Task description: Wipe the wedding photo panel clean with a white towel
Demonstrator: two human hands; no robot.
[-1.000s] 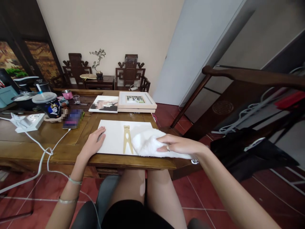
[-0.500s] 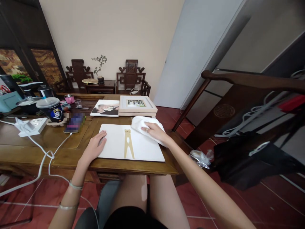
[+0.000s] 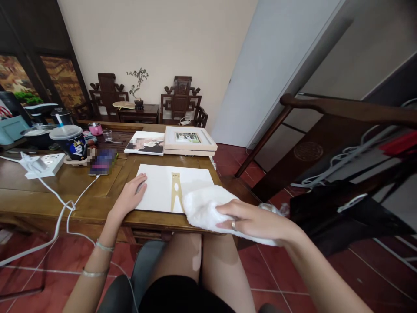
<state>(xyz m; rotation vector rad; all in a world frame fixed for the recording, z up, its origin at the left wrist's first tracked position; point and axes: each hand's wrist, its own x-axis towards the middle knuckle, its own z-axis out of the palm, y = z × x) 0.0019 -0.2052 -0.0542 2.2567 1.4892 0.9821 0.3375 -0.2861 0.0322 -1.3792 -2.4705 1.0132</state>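
A white rectangular panel lies flat by the table's front edge. Down its middle runs a tan, two-legged shape with small marks at its top. My left hand rests on the panel's left edge, fingers stretched out and holding nothing. At the panel's near right corner, my right hand grips a fluffy white cloth. The cloth covers that corner and hangs past the table edge. A ring shows on a right finger.
Behind the panel lie a photo print and a pale picture frame. To the left are a phone, a lidded drink cup and a white power strip with trailing cables. A wooden chair stands at right.
My right hand has drawn the cloth from the panel's far right corner toward me, to the near right corner. My left hand has stayed on the left edge.
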